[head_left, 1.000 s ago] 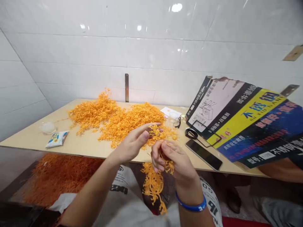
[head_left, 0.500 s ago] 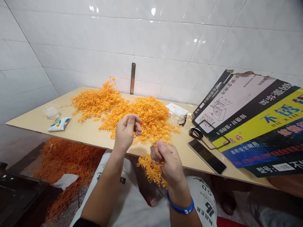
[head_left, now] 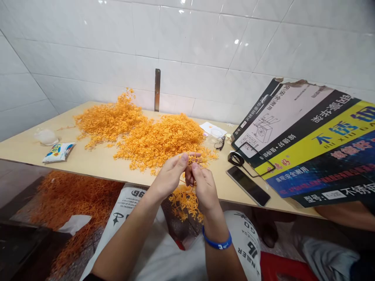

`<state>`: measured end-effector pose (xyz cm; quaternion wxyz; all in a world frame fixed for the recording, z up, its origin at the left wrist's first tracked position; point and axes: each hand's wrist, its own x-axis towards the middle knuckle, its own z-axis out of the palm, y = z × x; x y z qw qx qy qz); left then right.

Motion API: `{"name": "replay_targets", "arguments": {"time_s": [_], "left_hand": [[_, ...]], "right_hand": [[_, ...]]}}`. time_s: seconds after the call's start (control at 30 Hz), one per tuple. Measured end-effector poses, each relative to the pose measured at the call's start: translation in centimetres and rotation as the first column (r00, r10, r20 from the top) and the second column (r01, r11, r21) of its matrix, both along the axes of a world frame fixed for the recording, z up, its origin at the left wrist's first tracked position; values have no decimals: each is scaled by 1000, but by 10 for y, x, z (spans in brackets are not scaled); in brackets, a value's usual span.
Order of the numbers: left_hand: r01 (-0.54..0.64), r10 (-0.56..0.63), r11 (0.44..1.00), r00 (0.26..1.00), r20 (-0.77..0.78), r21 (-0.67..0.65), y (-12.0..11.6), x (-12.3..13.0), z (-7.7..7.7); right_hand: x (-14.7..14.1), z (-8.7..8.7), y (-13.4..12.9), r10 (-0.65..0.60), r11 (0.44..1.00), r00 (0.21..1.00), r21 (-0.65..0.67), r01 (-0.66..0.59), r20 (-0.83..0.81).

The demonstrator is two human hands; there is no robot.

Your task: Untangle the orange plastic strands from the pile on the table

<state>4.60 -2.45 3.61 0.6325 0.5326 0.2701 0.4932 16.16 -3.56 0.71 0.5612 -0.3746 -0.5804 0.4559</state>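
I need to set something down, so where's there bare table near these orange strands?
Bare tabletop lies between the small printed packet and the orange strands, and a narrower patch between the strands and the phone. The right end is crowded: printed boards overlap the table beside the glasses.

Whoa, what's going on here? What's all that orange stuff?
A person is working on a small bunch of curly orange strands with both hands. Their left hand and right hand pinch it together at the table's edge, with some hanging below. A big orange heap of the same strands lies on the wooden table, and another heap lies on the floor.
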Motion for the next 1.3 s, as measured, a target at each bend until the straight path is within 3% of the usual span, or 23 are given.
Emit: {"name": "replay_targets", "arguments": {"time_s": [0.17,0.3,0.37,0.4,0.47,0.53,0.57,0.63,0.7,0.8,0.87,0.93,1.0,1.03,1.1,1.17,1.23,1.3], "left_hand": [[-204,205,979,968,147,-22,8,5,-9],[-230,293,945,910,293,-231,17,-2,-11],[-320,362,926,904,229,-199,24,-16,-10],[-420,433,900,892,133,-112,30,-25,-10],[-619,637,770,759,-135,154,48,-46,-10],[-663,761,645,513,-397,380,72,-67,-9],[-635,755,639,413,-509,433,86,-76,-7],[-540,670,710,321,-669,452,110,-87,-4],[-443,618,767,316,-720,463,125,-90,0],[-367,650,759,401,-645,537,116,-80,4],[-322,613,783,547,-570,533,95,-67,5],[-194,446,864,725,-525,465,70,-53,3],[-127,331,900,822,-464,417,50,-40,1],[-162,350,894,835,-425,418,45,-36,0],[-337,500,835,795,-343,435,44,-34,-1],[-467,633,755,703,-325,461,56,-40,1],[-506,725,683,562,-400,527,75,-51,7],[-482,752,658,381,-537,579,96,-64,13]], "right_hand": [[-2,-4,-1,41,997,998,57,-43,37],[-8,-8,-9,266,944,960,180,-278,84],[-11,-10,-10,290,936,956,195,-294,46],[-11,-10,-8,262,948,965,185,-261,17],[-7,-10,-4,189,974,982,127,-185,-21],[-2,-9,1,143,989,989,31,-142,-30],[0,-8,3,135,991,991,-15,-135,-20],[3,-6,6,129,989,992,-72,-128,10],[4,-6,7,117,989,991,-94,-110,64],[2,-5,7,146,985,977,-120,-128,156],[1,-4,8,204,973,964,-146,-180,172],[2,-3,8,257,958,954,-169,-230,158],[4,-2,7,277,953,948,-167,-251,155],[5,-2,7,278,954,947,-162,-252,161],[7,-2,6,268,959,945,-150,-242,185],[9,-2,4,256,963,941,-141,-228,223],[11,-2,3,249,966,934,-133,-220,258],[11,-1,3,233,971,932,-119,-207,279]]}}
